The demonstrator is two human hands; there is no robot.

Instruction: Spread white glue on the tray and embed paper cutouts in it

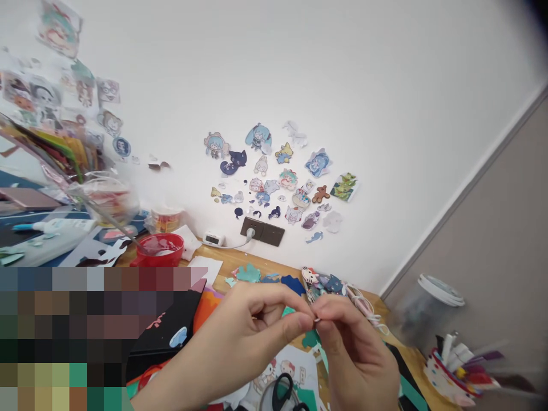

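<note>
Above the cluttered table, my left hand [257, 325] and my right hand [355, 342] meet fingertip to fingertip. Each pinches with thumb and forefinger. A tiny white piece [317, 320] shows between the fingertips; its kind is too small to make out. Just below lie green paper scraps [309, 340], partly covered by my right hand. Under the hands is a white sheet with printed cartoon cats [295, 365]. Black-handled scissors [282, 391] rest near the bottom edge, beside a roll of tape [266, 394].
To the left stand a red cup [159, 251] and a paper tub [166, 220]. A polka-dot pen holder [449, 377] and a lidded plastic bucket [428, 308] are at right. Paper cutouts [286, 177] cover the wall above a power socket [272, 233].
</note>
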